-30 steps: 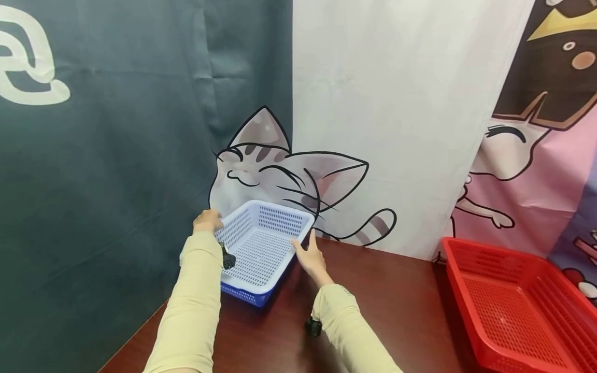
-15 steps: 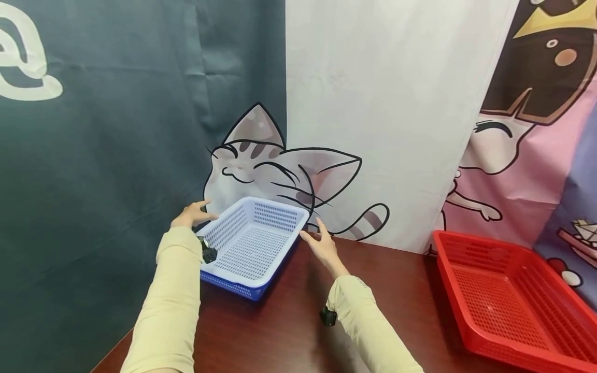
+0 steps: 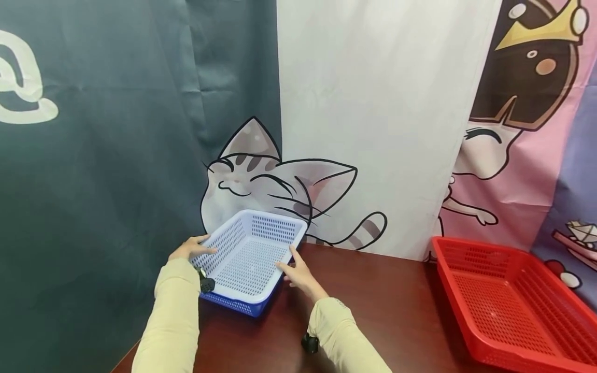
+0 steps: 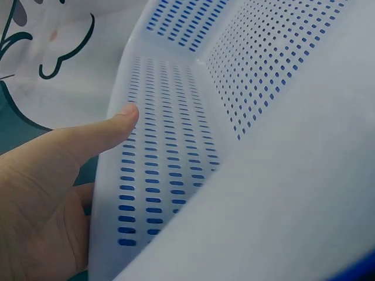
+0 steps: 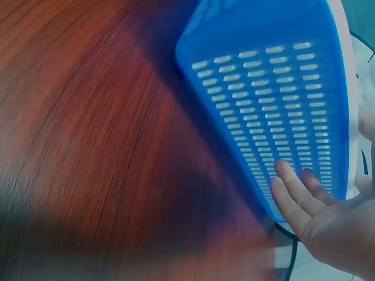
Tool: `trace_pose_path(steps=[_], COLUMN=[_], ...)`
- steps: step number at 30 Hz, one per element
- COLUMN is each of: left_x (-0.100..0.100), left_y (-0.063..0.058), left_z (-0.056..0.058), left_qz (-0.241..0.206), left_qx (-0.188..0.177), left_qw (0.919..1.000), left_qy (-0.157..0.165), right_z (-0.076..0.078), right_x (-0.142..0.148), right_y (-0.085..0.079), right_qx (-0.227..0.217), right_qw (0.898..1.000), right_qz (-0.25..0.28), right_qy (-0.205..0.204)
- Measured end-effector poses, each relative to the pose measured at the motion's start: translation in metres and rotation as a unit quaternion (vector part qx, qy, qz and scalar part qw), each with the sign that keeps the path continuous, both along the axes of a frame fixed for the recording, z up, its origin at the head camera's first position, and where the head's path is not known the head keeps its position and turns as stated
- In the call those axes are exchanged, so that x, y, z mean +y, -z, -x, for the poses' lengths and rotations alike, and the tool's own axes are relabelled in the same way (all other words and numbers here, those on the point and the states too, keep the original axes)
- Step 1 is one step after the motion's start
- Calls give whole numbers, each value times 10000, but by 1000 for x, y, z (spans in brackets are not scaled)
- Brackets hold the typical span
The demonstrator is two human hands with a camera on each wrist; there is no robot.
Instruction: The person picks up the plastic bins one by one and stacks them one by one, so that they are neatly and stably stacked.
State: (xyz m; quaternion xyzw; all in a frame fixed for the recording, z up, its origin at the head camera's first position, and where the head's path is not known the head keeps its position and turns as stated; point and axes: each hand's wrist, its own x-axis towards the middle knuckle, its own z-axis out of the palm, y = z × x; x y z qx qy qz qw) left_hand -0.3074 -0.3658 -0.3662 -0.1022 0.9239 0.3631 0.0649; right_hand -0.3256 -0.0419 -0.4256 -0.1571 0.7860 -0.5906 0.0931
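Observation:
A white perforated basket [image 3: 252, 264] sits nested inside a blue perforated basket [image 3: 240, 307], whose lower edge shows beneath it. At the near left side, my left hand [image 3: 187, 249] holds the rim, thumb across the inner side and fingers outside; the left wrist view shows that thumb over the white wall [image 4: 170, 134]. On the opposite long side my right hand [image 3: 300, 275] holds the edge with its thumb over the white rim. In the right wrist view, its fingers [image 5: 296, 196] lie along the blue outer wall [image 5: 263, 117]. Nothing is visible inside the white basket.
A large red perforated basket [image 3: 503, 305] stands at the right on the dark reddish-brown table [image 3: 373, 290]. Printed fabric hangs behind, with a cartoon cat [image 3: 280, 191] just beyond the nested baskets. A dark green cloth [image 3: 93, 223] borders the left side.
Half a second ago my hands were spread apart at the basket's sides. My right hand has come left onto the rim, and my left thumb lies over the near edge. The head view has shifted slightly.

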Motion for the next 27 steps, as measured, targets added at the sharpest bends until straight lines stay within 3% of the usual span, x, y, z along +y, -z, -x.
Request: trace_pose_path(steps=[7, 13, 22, 27], left_x=[-1, 3, 18, 17], left_y=[7, 12, 24, 21], left_z=[5, 12, 33, 44], left_qz=[-140, 470, 1345, 1459], left_qx=[70, 272, 738, 934], left_qw=[9998, 9985, 9853, 9809], left_qy=[-89, -14, -757, -888], right_z=[3, 3, 7, 10], right_x=[-10, -15, -26, -33], right_y=[5, 12, 14, 9], right_qx=[-71, 122, 575, 838], right_qw=[9999, 9968, 9829, 9764], right_qz=[-46, -385, -731, -566], right_qy=[138, 683, 1591, 1911])
